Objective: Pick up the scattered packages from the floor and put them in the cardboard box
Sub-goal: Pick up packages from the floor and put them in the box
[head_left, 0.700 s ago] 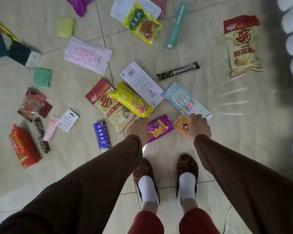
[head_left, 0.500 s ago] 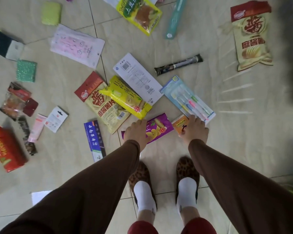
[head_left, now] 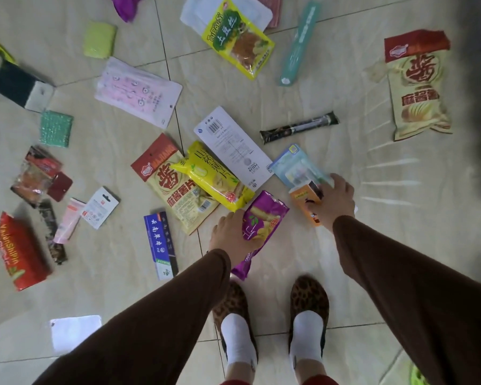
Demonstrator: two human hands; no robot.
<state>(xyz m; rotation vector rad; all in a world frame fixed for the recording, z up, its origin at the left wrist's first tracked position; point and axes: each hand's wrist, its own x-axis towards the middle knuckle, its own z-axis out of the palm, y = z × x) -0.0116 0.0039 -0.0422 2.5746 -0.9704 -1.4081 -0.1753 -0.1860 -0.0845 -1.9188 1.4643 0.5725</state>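
Note:
Many packages lie scattered on the tiled floor. My left hand (head_left: 229,236) grips a purple snack bag (head_left: 261,226), lifted and tilted near my feet. My right hand (head_left: 335,201) holds a small orange packet (head_left: 303,197) together with the light blue toothbrush pack (head_left: 295,166). Just beyond lie a yellow chip bag (head_left: 211,180), a red and cream chip bag (head_left: 172,184) and a white flat box (head_left: 231,145). No cardboard box is in view.
Further packages: blue toothpaste box (head_left: 160,243), black stick pack (head_left: 299,127), teal tube (head_left: 299,43), large chip bag (head_left: 418,87) at right, pink pack (head_left: 138,90), red bag (head_left: 17,251) at left. My slippered feet (head_left: 270,326) stand on bare tile below.
Both hands have closed on packages and lifted them off the floor: the purple bag has turned upright in my left hand, the orange packet and toothbrush pack have risen with my right.

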